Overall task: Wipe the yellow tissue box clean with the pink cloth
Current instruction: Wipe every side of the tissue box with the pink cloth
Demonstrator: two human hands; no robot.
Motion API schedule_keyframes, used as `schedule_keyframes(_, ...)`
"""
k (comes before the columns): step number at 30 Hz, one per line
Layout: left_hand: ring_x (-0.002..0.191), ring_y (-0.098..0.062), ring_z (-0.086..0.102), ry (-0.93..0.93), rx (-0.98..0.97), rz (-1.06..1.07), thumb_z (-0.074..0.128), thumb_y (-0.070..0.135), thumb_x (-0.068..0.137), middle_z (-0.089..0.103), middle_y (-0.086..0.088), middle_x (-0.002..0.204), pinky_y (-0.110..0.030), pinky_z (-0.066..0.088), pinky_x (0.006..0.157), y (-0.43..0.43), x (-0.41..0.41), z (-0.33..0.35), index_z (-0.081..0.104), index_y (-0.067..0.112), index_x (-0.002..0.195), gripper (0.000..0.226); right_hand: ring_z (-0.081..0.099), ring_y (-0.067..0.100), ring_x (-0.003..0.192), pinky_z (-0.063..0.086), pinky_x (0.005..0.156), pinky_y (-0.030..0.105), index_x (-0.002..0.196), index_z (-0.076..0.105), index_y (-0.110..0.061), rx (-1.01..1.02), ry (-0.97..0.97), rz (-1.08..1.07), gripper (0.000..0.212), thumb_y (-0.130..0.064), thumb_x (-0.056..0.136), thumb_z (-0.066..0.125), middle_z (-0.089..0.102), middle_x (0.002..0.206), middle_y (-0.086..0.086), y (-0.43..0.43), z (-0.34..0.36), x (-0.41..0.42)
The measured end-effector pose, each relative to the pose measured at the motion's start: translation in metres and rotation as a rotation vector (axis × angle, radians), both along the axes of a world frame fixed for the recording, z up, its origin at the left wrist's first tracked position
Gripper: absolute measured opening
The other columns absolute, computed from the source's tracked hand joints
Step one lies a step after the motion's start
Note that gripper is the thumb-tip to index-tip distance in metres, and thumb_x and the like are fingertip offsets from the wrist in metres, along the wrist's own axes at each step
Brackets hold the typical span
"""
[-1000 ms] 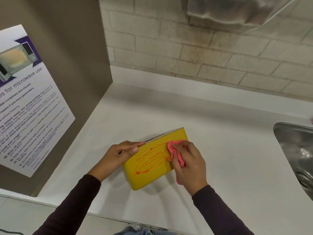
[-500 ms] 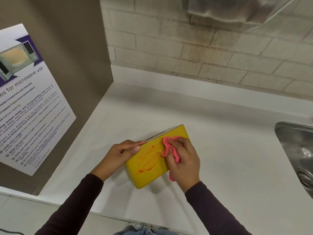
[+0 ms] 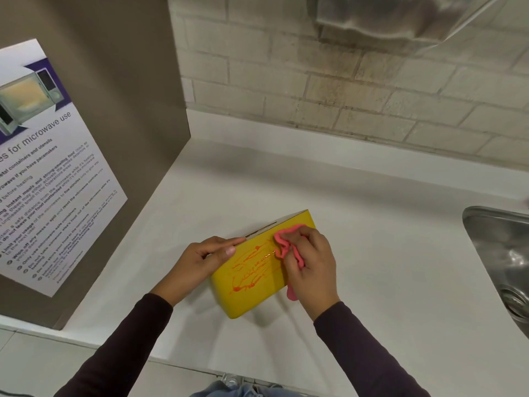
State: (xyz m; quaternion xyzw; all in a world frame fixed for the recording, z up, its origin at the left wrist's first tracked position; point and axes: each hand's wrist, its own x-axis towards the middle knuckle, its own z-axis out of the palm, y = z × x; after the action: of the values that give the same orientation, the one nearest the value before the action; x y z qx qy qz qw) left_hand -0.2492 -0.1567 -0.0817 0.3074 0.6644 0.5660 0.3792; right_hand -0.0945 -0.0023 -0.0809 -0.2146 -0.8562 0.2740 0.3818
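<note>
- Nearest the camera, at the bottom edge, a strip of blue denim [image 3: 246,392] shows below the front edge of the white counter [image 3: 386,267], and two dark sleeves [image 3: 126,345] reach forward over it.
- On the near middle of the counter stands the yellow tissue box [image 3: 252,293], turned at an angle, its broad yellow face toward the camera and streaked with orange-red smears [image 3: 252,270].
- At the box's left end, the left hand [image 3: 200,260] steadies it: fingers lie flat and extended along the top left edge, thumb against the yellow face, so the hand is partly open and braces the box.
- At the box's right end, the right hand [image 3: 310,262] is curled closed around the bunched pink cloth [image 3: 283,242] and presses it on the upper right part of the yellow face, just beside the smears; a tail of cloth hangs out below the hand by the box's right corner.
- Along the box's top runs a paler panel with a dark slot [image 3: 262,230].
- To the right, well apart from the box, the steel sink [image 3: 498,253] is set into the counter.
- To the left stands a brown panel [image 3: 114,81] carrying a microwave-use notice [image 3: 51,173].
- Farthest back, a pale brick wall [image 3: 315,90] rises behind the counter, with a blurred metallic fixture [image 3: 386,15] at the top.
</note>
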Motion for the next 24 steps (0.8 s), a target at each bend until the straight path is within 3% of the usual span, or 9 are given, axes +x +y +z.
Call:
schedule_keyframes(4, 0.104, -0.007, 0.063, 0.002, 0.0, -0.014, 0.056, 0.036, 0.08, 0.068, 0.0, 0.107, -0.02, 0.049, 0.083, 0.0, -0.001, 0.0, 0.068, 0.025, 0.113, 0.037, 0.054, 0.01, 0.1, 0.044, 0.089, 0.021, 0.104, 0.07, -0.018, 0.052, 0.019, 0.046, 0.027, -0.018, 0.085, 0.049, 0.059, 0.104, -0.004, 0.015, -0.005, 0.01)
schedule_keyframes(7, 0.102, -0.008, 0.063, -0.004, -0.001, -0.012, 0.057, 0.036, 0.079, 0.068, -0.001, 0.107, -0.02, 0.049, 0.082, 0.001, 0.0, 0.001, 0.069, 0.027, 0.112, 0.037, 0.056, 0.003, 0.096, 0.048, 0.082, 0.025, 0.099, 0.061, -0.046, -0.17, 0.079, -0.078, 0.028, -0.024, 0.084, 0.05, 0.06, 0.099, -0.018, 0.01, 0.002, 0.001)
schedule_keyframes(9, 0.101, -0.007, 0.063, -0.006, 0.002, -0.005, 0.057, 0.037, 0.078, 0.068, -0.001, 0.106, -0.017, 0.05, 0.08, 0.001, 0.001, 0.001, 0.069, 0.028, 0.111, 0.037, 0.058, 0.003, 0.095, 0.048, 0.081, 0.026, 0.094, 0.056, -0.052, -0.269, 0.118, -0.116, 0.031, -0.023, 0.082, 0.056, 0.061, 0.097, -0.023, 0.003, 0.006, -0.007)
schedule_keyframes(13, 0.101, -0.006, 0.063, 0.004, 0.008, 0.0, 0.056, 0.039, 0.08, 0.068, 0.0, 0.107, -0.016, 0.05, 0.08, 0.001, 0.001, 0.0, 0.069, 0.029, 0.111, 0.036, 0.056, 0.0, 0.094, 0.046, 0.081, 0.022, 0.092, 0.058, -0.032, -0.168, 0.11, -0.02, 0.017, -0.02, 0.081, 0.058, 0.059, 0.099, -0.027, -0.009, 0.002, -0.012)
schedule_keyframes(17, 0.102, -0.006, 0.063, 0.012, 0.013, 0.008, 0.053, 0.04, 0.083, 0.068, 0.0, 0.108, -0.016, 0.05, 0.08, 0.0, 0.001, -0.001, 0.07, 0.035, 0.108, 0.031, 0.055, 0.01, 0.102, 0.042, 0.09, 0.021, 0.099, 0.06, -0.021, 0.008, 0.062, 0.115, 0.02, -0.018, 0.079, 0.06, 0.066, 0.099, -0.002, -0.002, -0.008, 0.0)
schedule_keyframes(19, 0.103, -0.006, 0.063, 0.012, 0.015, 0.003, 0.053, 0.041, 0.083, 0.068, 0.002, 0.108, -0.019, 0.049, 0.081, 0.0, 0.003, -0.002, 0.07, 0.036, 0.108, 0.031, 0.056, 0.013, 0.102, 0.044, 0.089, 0.025, 0.095, 0.064, -0.012, 0.042, 0.054, 0.098, 0.017, -0.017, 0.078, 0.06, 0.066, 0.099, 0.003, 0.008, -0.012, 0.006)
schedule_keyframes(20, 0.103, -0.006, 0.062, 0.01, 0.016, 0.004, 0.053, 0.042, 0.082, 0.068, 0.003, 0.107, -0.02, 0.048, 0.083, 0.001, 0.004, -0.002, 0.07, 0.036, 0.108, 0.031, 0.056, 0.01, 0.101, 0.046, 0.087, 0.025, 0.092, 0.065, -0.011, 0.005, 0.06, 0.06, 0.016, -0.016, 0.078, 0.061, 0.063, 0.101, 0.0, 0.012, -0.012, 0.007)
schedule_keyframes(24, 0.104, -0.01, 0.062, 0.001, 0.014, 0.022, 0.055, 0.041, 0.082, 0.067, -0.001, 0.107, -0.025, 0.047, 0.089, 0.001, 0.005, -0.003, 0.069, 0.033, 0.111, 0.033, 0.051, -0.007, 0.103, 0.037, 0.084, 0.004, 0.088, 0.067, -0.023, -0.269, 0.141, -0.091, 0.014, -0.023, 0.074, 0.063, 0.048, 0.112, -0.021, 0.008, -0.003, -0.006)
